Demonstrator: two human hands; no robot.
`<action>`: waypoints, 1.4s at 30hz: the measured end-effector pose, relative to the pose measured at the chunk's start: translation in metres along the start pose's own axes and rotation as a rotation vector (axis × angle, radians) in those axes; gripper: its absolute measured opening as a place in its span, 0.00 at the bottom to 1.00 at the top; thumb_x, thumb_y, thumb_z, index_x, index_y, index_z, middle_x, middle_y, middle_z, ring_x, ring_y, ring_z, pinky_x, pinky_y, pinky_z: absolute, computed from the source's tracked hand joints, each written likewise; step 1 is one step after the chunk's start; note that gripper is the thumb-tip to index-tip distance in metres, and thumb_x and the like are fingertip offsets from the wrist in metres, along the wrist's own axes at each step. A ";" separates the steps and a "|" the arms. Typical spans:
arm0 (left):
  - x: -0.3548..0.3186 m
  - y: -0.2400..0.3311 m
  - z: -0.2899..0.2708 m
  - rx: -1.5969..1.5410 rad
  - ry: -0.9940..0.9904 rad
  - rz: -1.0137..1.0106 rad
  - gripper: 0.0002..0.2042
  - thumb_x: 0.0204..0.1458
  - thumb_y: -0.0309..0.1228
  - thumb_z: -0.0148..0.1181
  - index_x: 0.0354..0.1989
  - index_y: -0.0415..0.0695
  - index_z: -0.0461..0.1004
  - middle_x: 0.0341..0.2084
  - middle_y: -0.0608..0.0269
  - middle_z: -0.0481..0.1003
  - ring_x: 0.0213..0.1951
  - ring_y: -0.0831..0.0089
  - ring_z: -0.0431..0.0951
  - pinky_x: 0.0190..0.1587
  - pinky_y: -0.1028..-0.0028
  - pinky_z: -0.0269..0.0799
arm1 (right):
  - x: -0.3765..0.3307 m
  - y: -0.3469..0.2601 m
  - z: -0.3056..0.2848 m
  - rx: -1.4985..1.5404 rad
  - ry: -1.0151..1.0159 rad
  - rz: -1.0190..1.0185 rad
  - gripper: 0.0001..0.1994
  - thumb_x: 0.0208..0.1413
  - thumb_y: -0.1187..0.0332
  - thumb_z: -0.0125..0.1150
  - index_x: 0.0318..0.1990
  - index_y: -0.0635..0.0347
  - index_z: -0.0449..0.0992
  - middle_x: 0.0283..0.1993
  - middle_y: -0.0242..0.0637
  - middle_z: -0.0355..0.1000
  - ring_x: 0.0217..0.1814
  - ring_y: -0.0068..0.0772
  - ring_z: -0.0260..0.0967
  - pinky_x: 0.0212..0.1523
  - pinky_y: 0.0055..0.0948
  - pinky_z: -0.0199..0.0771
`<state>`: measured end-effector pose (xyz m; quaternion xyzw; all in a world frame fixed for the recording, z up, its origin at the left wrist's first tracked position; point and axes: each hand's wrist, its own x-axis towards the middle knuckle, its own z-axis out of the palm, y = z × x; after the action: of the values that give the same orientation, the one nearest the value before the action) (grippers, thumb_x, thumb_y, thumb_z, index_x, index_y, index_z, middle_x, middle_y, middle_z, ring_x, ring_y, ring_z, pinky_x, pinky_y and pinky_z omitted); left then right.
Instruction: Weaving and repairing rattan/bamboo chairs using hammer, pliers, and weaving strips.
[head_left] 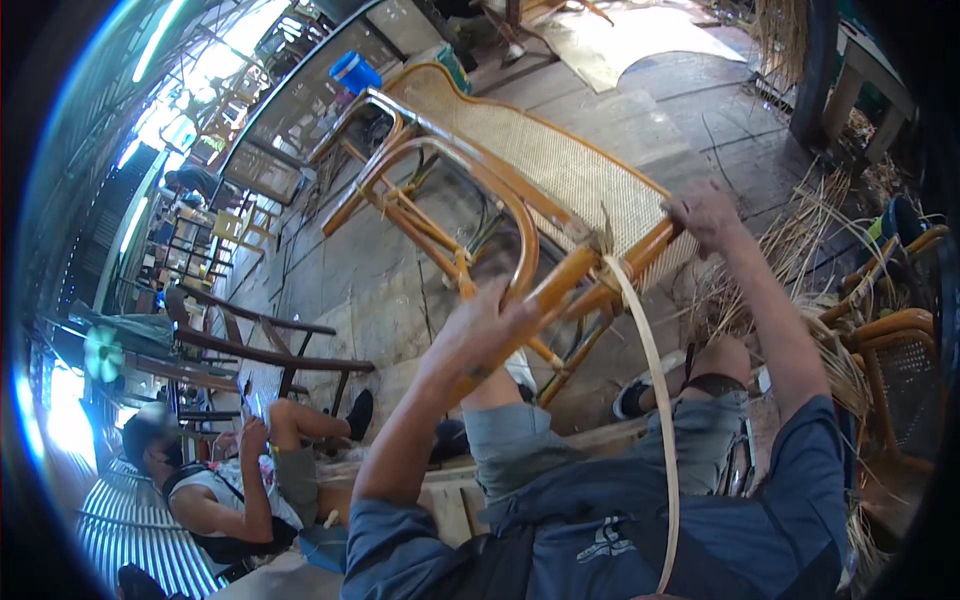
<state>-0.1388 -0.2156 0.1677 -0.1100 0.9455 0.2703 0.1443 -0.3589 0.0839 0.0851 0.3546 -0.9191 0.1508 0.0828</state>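
Observation:
A long rattan chair [525, 230] with an orange-brown pole frame and a woven cane panel [560, 150] lies tipped in front of me. My left hand [482, 328] is closed around a thick pole at its near end. My right hand [708, 217] grips the frame's near right corner, its fingertips partly hidden. Between my hands, a pale flat rattan strip [652, 370] is wound at a pole joint. Its long free length hangs in a curve down past my lap to the lower edge.
A person [235, 480] sits at the left, beside a dark wooden chair frame [270, 345]. Loose cane strands [790, 245] pile up at the right, near more rattan chairs [895, 340]. A blue bucket [355, 72] stands beyond the chair on the plank floor [340, 270].

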 end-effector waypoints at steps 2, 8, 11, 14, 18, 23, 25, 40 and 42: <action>-0.050 -0.010 0.025 0.243 0.266 0.113 0.33 0.41 0.39 0.63 0.57 0.42 0.58 0.42 0.50 0.68 0.45 0.50 0.69 0.45 0.59 0.66 | 0.006 0.001 0.003 -0.019 -0.260 0.088 0.10 0.56 0.61 0.48 0.39 0.51 0.73 0.39 0.34 0.73 0.41 0.41 0.69 0.47 0.37 0.63; -0.064 -0.013 0.037 0.427 0.478 0.099 0.38 0.37 0.33 0.66 0.59 0.42 0.54 0.45 0.51 0.67 0.46 0.53 0.68 0.46 0.59 0.65 | 0.001 0.016 0.019 -0.121 0.188 -0.152 0.11 0.57 0.63 0.45 0.36 0.58 0.72 0.32 0.38 0.71 0.38 0.42 0.67 0.44 0.38 0.62; -0.068 0.014 0.054 0.386 0.608 0.237 0.36 0.36 0.31 0.66 0.57 0.41 0.58 0.43 0.53 0.68 0.44 0.56 0.69 0.45 0.61 0.65 | -0.014 0.072 0.022 -0.136 0.407 -0.375 0.09 0.55 0.66 0.45 0.38 0.58 0.70 0.30 0.40 0.70 0.35 0.43 0.67 0.39 0.40 0.64; -0.085 0.038 0.081 0.228 0.507 0.257 0.35 0.36 0.31 0.66 0.56 0.41 0.59 0.43 0.53 0.68 0.43 0.56 0.69 0.45 0.61 0.65 | -0.052 0.113 0.028 -0.254 0.268 -0.243 0.08 0.57 0.67 0.44 0.37 0.56 0.71 0.27 0.39 0.69 0.34 0.42 0.67 0.36 0.41 0.65; -0.097 0.011 0.115 0.188 0.468 0.308 0.37 0.35 0.32 0.67 0.56 0.40 0.58 0.43 0.54 0.68 0.42 0.58 0.70 0.43 0.63 0.66 | -0.094 0.084 0.044 -0.062 -0.079 0.029 0.11 0.59 0.65 0.42 0.31 0.58 0.72 0.27 0.40 0.68 0.36 0.43 0.66 0.39 0.41 0.63; -0.114 -0.018 0.102 0.292 0.488 0.227 0.38 0.35 0.35 0.69 0.57 0.41 0.58 0.46 0.52 0.67 0.47 0.56 0.68 0.47 0.60 0.64 | -0.100 0.007 0.032 0.057 0.185 0.021 0.17 0.60 0.58 0.42 0.30 0.59 0.73 0.30 0.41 0.69 0.39 0.42 0.65 0.47 0.37 0.57; -0.125 -0.029 0.096 0.283 0.505 0.181 0.37 0.36 0.36 0.69 0.58 0.41 0.58 0.47 0.51 0.67 0.49 0.54 0.67 0.49 0.60 0.63 | -0.100 -0.006 0.031 0.036 0.111 0.035 0.16 0.60 0.57 0.44 0.34 0.59 0.75 0.33 0.41 0.71 0.42 0.40 0.66 0.48 0.34 0.57; -0.139 -0.094 0.088 -0.186 0.800 -0.084 0.13 0.54 0.35 0.51 0.35 0.37 0.74 0.29 0.55 0.76 0.32 0.62 0.76 0.36 0.69 0.69 | -0.112 -0.018 0.058 0.170 0.382 0.245 0.12 0.54 0.59 0.56 0.39 0.55 0.77 0.36 0.38 0.74 0.43 0.38 0.68 0.50 0.33 0.58; -0.108 -0.061 0.064 -0.435 0.569 -0.096 0.12 0.53 0.34 0.52 0.35 0.36 0.74 0.28 0.55 0.76 0.30 0.68 0.77 0.33 0.72 0.69 | -0.116 -0.020 0.052 0.164 0.391 0.267 0.11 0.53 0.60 0.57 0.38 0.54 0.78 0.35 0.38 0.74 0.42 0.37 0.68 0.49 0.32 0.58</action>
<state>-0.0068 -0.2176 0.1225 -0.2533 0.8620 0.4166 -0.1389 -0.2624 0.1248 0.0108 0.1995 -0.9090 0.3002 0.2092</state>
